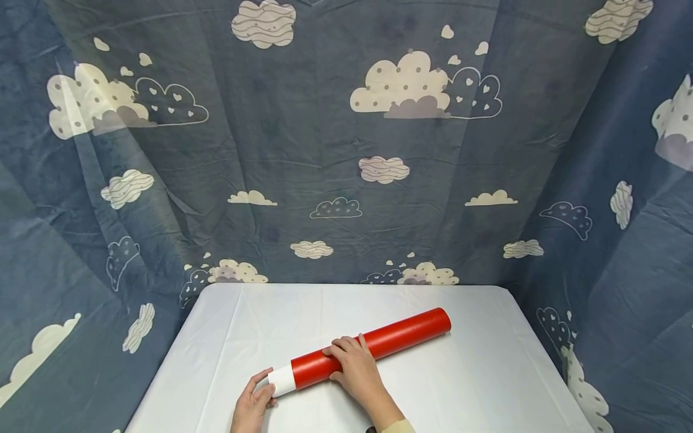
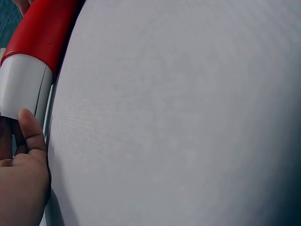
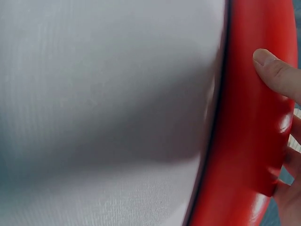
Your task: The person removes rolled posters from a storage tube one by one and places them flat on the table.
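Glossy red tube (image 1: 408, 332), right hand (image 1: 358, 370) gripping it, left hand (image 1: 252, 401) pinching its white cylindrical near-left end (image 1: 282, 380); hard squeezing could dent either.

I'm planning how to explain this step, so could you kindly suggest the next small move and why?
Perhaps the left grip should ease the white roll slightly outward: it pinches the exposed end, only a short length shows past the red tube, and the right grip holds that tube.

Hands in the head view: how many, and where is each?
2: the left hand holds the white end protruding from the red tube; the right hand grips that tube further along.
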Action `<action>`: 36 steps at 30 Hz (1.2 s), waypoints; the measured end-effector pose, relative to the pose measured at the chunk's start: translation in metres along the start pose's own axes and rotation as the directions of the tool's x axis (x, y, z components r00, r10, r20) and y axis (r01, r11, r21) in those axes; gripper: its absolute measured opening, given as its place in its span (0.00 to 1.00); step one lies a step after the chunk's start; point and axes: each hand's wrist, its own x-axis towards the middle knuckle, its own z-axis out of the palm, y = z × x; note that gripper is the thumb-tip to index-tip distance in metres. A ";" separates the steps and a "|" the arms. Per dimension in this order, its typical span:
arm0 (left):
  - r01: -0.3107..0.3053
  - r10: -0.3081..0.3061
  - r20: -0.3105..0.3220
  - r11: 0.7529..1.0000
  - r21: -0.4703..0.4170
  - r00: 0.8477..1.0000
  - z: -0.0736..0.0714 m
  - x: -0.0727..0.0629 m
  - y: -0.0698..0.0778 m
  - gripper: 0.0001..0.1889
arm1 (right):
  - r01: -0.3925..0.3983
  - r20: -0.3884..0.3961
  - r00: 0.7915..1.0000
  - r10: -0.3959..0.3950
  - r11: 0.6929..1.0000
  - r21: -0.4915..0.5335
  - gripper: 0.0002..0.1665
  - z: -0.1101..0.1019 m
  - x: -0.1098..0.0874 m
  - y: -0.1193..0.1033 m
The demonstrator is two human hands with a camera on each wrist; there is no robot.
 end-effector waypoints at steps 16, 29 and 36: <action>0.003 -0.003 0.010 1.000 -0.002 1.000 0.004 0.004 0.003 0.30 | -0.036 0.051 0.998 0.037 0.999 -0.004 0.31 -0.007 0.004 0.013; -0.014 0.014 0.006 0.999 0.035 1.000 -0.002 0.000 -0.004 0.37 | -0.018 0.065 0.998 0.016 0.999 0.037 0.30 -0.009 0.002 0.017; -0.002 0.002 0.013 1.000 0.000 1.000 -0.001 0.001 -0.005 0.36 | -0.037 0.082 0.996 0.034 0.998 0.046 0.30 -0.010 0.002 0.024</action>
